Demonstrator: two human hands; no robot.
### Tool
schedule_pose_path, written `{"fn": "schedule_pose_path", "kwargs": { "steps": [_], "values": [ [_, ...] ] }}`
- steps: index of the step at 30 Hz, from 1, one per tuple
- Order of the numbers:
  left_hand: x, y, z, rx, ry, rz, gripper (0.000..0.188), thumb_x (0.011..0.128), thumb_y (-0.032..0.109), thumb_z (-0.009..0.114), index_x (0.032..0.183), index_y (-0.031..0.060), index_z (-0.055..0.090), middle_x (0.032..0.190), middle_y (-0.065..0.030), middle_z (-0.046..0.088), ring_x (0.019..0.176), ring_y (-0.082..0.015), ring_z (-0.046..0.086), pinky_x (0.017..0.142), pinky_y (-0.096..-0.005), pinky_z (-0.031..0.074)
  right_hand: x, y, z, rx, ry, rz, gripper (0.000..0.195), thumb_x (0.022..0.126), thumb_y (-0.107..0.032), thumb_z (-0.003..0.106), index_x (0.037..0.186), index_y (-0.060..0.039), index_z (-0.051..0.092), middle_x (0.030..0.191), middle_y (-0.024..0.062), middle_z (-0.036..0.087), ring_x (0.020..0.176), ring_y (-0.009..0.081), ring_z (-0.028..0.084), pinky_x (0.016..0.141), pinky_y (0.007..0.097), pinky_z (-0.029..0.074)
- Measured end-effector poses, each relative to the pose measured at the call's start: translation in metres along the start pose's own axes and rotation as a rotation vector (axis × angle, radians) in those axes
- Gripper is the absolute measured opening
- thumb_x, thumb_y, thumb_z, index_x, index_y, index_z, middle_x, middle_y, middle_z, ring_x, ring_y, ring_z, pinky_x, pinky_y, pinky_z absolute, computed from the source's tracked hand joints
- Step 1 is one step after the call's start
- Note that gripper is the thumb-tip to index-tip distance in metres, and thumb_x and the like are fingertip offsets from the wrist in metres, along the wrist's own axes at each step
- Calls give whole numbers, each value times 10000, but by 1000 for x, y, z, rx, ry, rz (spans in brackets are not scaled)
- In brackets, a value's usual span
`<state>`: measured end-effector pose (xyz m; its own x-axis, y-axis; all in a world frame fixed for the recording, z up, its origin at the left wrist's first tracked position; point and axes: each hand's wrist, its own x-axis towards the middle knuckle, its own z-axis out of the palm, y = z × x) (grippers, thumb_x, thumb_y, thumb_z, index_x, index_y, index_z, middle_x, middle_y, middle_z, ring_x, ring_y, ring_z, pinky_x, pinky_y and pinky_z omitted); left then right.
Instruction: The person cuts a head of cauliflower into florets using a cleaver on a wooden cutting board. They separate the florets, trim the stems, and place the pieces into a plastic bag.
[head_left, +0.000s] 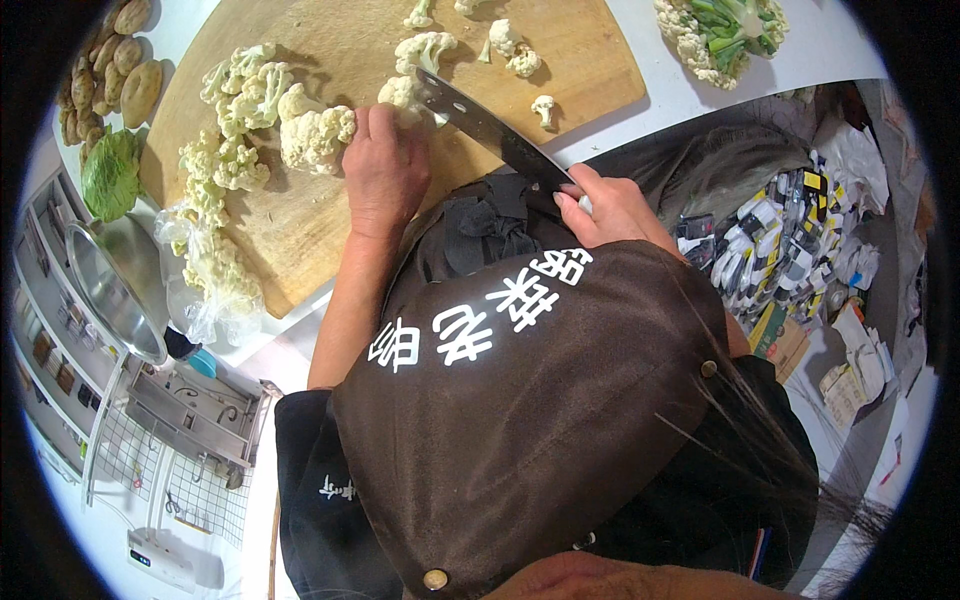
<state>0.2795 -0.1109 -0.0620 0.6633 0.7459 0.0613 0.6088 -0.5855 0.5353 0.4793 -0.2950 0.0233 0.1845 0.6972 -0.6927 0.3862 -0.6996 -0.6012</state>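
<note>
My right hand (619, 210) grips the handle of a kitchen knife (510, 142). Its broad blade points up and left, its end beside a cauliflower floret (401, 94) on the wooden cutting board (300, 225). My left hand (386, 169) rests on the board with curled fingers, against that floret; whether the fingers hold it is hard to tell. A bigger cauliflower piece (319, 139) lies just left of this hand. More florets (240, 86) are heaped on the board's left side, and several small ones (544, 110) lie beyond the blade.
Potatoes (141, 94), a green leafy vegetable (112, 172) and a metal bowl (116, 292) are at the left. Cauliflower in a clear plastic bag (225, 289) sits by the board's near left edge. A leafy cauliflower head (731, 37) lies upper right; a bin of packaging (780, 232) stands below.
</note>
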Motion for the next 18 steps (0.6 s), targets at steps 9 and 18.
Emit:
{"fn": "schedule_pose_path", "kwargs": {
  "steps": [9,18],
  "values": [
    [3,1,0,-26,-40,-25,253,831,80,733,1004,54,551,913,-159,585,801,-381,623,689,-450,506,-3,-22,-6,-100,-9,42,217,1008,-135,600,1096,60,562,987,297,714,949,472,700,791,474,545],
    [11,5,-1,-34,-51,34,256,820,79,701,976,37,503,900,-214,567,794,-439,615,675,-508,509,-6,-34,7,-140,56,97,167,1024,-137,577,1018,28,546,798,306,619,827,503,646,686,540,468]
  ]
}}
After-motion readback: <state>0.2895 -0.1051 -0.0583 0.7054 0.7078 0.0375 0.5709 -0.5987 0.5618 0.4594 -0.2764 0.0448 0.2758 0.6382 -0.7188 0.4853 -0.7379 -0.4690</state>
